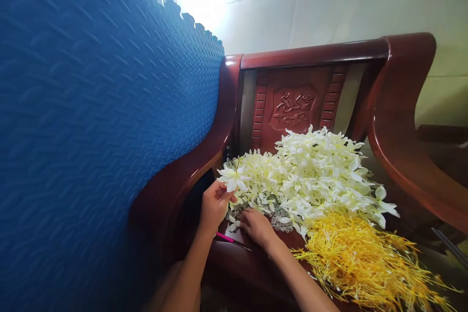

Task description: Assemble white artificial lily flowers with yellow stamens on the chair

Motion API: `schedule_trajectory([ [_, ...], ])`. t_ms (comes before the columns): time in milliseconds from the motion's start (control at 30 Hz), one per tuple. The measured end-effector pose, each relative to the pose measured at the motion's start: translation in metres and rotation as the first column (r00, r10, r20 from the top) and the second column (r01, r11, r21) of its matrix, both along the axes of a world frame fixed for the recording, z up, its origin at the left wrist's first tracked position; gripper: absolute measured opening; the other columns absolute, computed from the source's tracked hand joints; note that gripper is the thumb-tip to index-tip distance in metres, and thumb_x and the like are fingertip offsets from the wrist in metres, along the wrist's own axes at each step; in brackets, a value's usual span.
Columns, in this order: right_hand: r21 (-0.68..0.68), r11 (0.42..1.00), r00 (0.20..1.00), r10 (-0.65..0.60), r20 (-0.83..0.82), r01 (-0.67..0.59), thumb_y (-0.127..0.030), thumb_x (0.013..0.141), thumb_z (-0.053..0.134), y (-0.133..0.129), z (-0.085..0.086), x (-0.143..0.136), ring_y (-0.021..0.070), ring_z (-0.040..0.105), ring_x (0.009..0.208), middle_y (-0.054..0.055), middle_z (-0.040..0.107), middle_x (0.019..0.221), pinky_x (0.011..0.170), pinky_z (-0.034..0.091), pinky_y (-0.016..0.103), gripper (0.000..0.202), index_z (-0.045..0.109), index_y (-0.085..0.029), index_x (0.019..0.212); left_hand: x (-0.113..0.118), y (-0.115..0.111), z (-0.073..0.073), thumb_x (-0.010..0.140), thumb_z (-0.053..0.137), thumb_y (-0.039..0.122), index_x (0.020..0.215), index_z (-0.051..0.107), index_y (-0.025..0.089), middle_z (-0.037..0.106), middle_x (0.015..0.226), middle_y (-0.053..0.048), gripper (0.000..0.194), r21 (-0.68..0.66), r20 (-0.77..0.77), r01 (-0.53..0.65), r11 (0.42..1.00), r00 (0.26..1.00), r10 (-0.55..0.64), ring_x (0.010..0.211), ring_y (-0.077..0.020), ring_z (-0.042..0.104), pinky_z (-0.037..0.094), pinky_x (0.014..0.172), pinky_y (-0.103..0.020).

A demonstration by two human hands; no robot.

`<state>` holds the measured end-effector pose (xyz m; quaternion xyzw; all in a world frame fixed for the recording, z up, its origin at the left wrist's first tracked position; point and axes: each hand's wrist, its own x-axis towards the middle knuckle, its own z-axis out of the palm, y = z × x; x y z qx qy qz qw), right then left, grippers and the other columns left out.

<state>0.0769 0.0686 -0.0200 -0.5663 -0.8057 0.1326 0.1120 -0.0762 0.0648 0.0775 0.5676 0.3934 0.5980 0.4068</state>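
Observation:
My left hand (pixel 214 204) is closed in a pinch on a white artificial flower (pixel 233 178), held upright with its petals spread above the fingers. A thin dark stem rises from the flower's centre. Lower and to the right, my right hand (pixel 257 226) rests at the seat with its fingers curled down; whatever they grip is hidden. Beside its fingertips lies a small white petal piece (pixel 234 224). Small pale rings (pixel 281 222) lie in a pile just past that hand. A pink-handled thin tool (pixel 225 237) lies on the seat below both hands.
A large heap of white flowers (pixel 321 170) covers the back of the wooden chair's seat. Yellow-orange stamen strands (pixel 365 258) are piled at the front right. A carved backrest (pixel 292 107) and curved armrests (pixel 171 175) enclose the seat. A blue foam mat (pixel 91 107) stands along the left.

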Motion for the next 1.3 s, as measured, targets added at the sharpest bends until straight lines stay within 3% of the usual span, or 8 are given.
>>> schedule_trajectory([
  [267, 0.008, 1.0, 0.999, -0.027, 0.034, 0.026, -0.021, 0.087, 0.054, -0.004, 0.007, 0.003, 0.0216, 0.061, 0.09, 0.007, 0.066, 0.093, 0.075, 0.04, 0.029, 0.016, 0.069, -0.021, 0.083, 0.005, -0.002, -0.004, 0.078, 0.068, 0.031, 0.082, 0.056, 0.017, 0.066, 0.067, 0.001, 0.019, 0.012, 0.007, 0.038, 0.999, 0.999, -0.038, 0.056, -0.0137, 0.062, 0.047, 0.063, -0.024],
  [400, 0.093, 0.992, 0.997, -0.079, -0.014, 0.08, -0.024, 0.094, 0.043, -0.013, 0.011, -0.008, 0.0226, 0.058, 0.098, 0.01, 0.063, 0.105, 0.083, 0.04, 0.031, 0.023, 0.064, -0.019, 0.099, -0.004, -0.006, 0.001, 0.078, 0.067, 0.03, 0.08, 0.054, 0.017, 0.065, 0.062, 0.001, 0.019, 0.015, -0.02, -0.014, 1.0, 1.0, 0.014, 0.056, -0.0143, 0.063, 0.046, 0.062, -0.024],
  [567, 0.093, 0.993, 0.993, 0.086, -0.075, -0.079, -0.037, 0.089, 0.056, -0.029, 0.001, -0.039, 0.0228, 0.06, 0.095, 0.007, 0.064, 0.103, 0.08, 0.042, 0.03, 0.02, 0.063, -0.021, 0.099, -0.026, -0.008, 0.006, 0.077, 0.069, 0.03, 0.079, 0.053, 0.018, 0.064, 0.057, 0.002, 0.02, 0.003, -0.035, -0.092, 0.996, 0.995, 0.092, 0.055, -0.0141, 0.061, 0.044, 0.061, -0.023],
  [700, 0.094, 0.99, 0.994, 0.104, -0.025, -0.101, -0.027, 0.089, 0.054, -0.034, -0.005, -0.052, 0.0241, 0.059, 0.098, 0.008, 0.065, 0.105, 0.079, 0.041, 0.03, 0.014, 0.064, -0.021, 0.097, -0.046, -0.007, 0.002, 0.075, 0.07, 0.031, 0.079, 0.054, 0.018, 0.064, 0.058, 0.002, 0.021, 0.014, -0.012, -0.095, 0.995, 0.995, 0.095, 0.055, -0.0138, 0.06, 0.044, 0.059, -0.023],
  [967, 0.089, 0.995, 0.997, 0.044, -0.057, -0.039, -0.027, 0.095, 0.043, -0.037, 0.013, -0.047, 0.0213, 0.064, 0.084, 0.005, 0.069, 0.09, 0.064, 0.035, 0.027, 0.019, 0.061, -0.022, 0.093, -0.064, -0.013, -0.004, 0.077, 0.067, 0.029, 0.08, 0.057, 0.019, 0.063, 0.061, 0.002, 0.015, 0.045, -0.141, -0.012, 0.999, 0.99, 0.018, 0.057, -0.0141, 0.06, 0.046, 0.058, -0.023],
  [1300, 0.133, 0.988, 0.997, 0.072, 0.011, -0.073, -0.025, 0.095, 0.043, -0.044, 0.019, -0.049, 0.0212, 0.063, 0.085, 0.006, 0.066, 0.091, 0.064, 0.035, 0.028, 0.022, 0.063, -0.022, 0.088, -0.062, -0.008, -0.005, 0.081, 0.062, 0.025, 0.083, 0.054, 0.019, 0.061, 0.061, 0.002, 0.01, 0.086, -0.151, -0.02, 0.996, 0.988, 0.033, 0.056, -0.0138, 0.059, 0.048, 0.059, -0.024],
])
